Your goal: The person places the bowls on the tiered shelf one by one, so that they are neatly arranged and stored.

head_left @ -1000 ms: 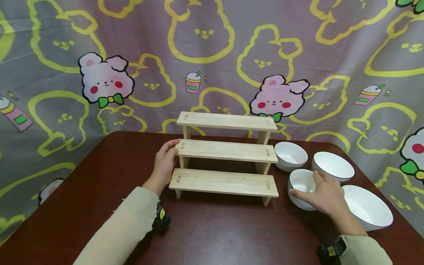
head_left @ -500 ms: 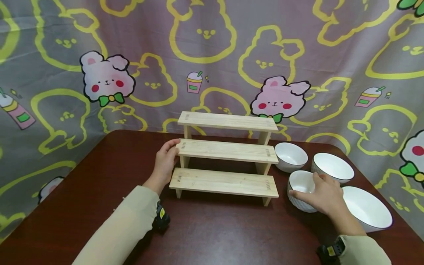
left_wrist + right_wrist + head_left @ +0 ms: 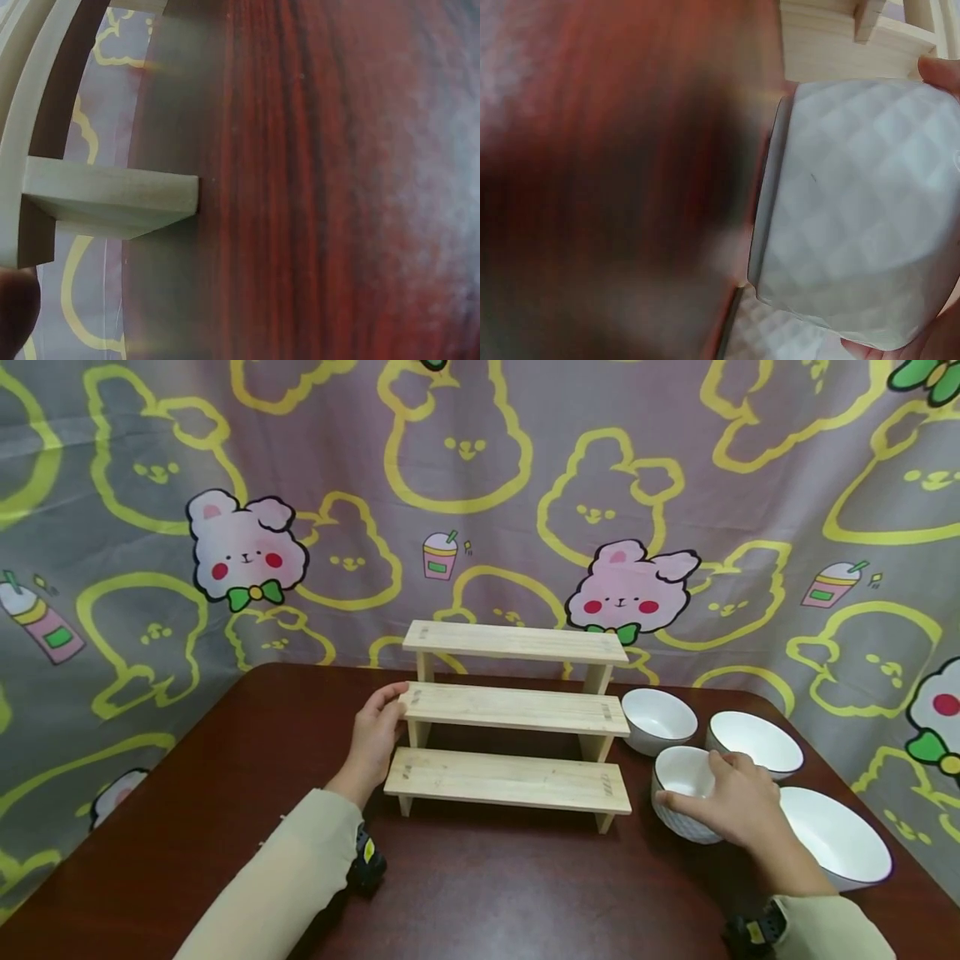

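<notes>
A three-tier stepped stand (image 3: 510, 781) of pale wood is in the middle of the table in the head view. My left hand (image 3: 369, 743) holds the left end of its middle step. In the left wrist view, one of the stand's legs (image 3: 120, 191) and a blurred fingertip (image 3: 16, 307) show close up. To the right of the stand, my right hand (image 3: 738, 800) grips a small white bowl (image 3: 681, 775) by its rim and sides, thumb toward the stand. The right wrist view shows the bowl's diamond-embossed outside (image 3: 862, 202), with fingers at two sides.
Three more white bowls surround the right hand: a round one (image 3: 658, 718) by the stand, an oval-looking one (image 3: 756, 743) behind, and a larger one (image 3: 832, 835) to the right. A patterned curtain (image 3: 480, 468) hangs behind the dark brown table (image 3: 480, 885).
The head view has tilted up slightly, so everything sits a little lower. Both hands keep their places on the stand and the small bowl.
</notes>
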A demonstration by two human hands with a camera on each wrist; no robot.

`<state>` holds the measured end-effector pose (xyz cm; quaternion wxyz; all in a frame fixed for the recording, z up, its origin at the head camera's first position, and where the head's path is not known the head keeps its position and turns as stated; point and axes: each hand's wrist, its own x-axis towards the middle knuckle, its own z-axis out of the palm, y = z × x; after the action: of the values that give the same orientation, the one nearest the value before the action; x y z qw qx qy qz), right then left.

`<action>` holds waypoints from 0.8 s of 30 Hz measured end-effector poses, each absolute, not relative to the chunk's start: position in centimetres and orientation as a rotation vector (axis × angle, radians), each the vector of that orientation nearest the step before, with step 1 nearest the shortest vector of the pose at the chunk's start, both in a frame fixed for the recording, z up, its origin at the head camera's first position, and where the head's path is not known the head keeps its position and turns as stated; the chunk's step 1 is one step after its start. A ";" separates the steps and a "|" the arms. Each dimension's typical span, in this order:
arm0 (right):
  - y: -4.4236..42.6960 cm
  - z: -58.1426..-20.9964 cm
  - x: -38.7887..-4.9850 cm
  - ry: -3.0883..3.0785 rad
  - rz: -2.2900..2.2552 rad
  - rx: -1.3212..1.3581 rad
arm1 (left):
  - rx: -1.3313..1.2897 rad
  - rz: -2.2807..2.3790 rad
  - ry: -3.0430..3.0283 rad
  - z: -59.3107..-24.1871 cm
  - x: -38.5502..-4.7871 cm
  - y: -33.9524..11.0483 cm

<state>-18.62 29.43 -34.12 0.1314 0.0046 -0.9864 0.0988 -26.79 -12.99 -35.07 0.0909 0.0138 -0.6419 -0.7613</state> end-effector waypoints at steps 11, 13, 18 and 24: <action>28.9 -31.8 -18.4 -2.852 0.297 0.049 | -0.018 -2.189 -1.927 -35.5 -26.8 -13.1; 28.7 -31.4 -18.3 -2.848 0.304 0.058 | -0.019 -2.147 -1.950 -35.6 -26.8 -13.1; 28.4 -30.3 -18.2 -2.846 0.291 0.080 | -0.023 -2.096 -1.984 -35.6 -26.7 -13.1; 28.2 -28.9 -18.2 -2.861 0.254 0.111 | -0.007 -2.080 -2.001 -35.6 -26.6 -13.1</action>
<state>-18.23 28.18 -28.89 0.1332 0.0383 -0.9865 0.0876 -26.62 -13.10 -35.62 0.1274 -0.0025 -0.6877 -0.7148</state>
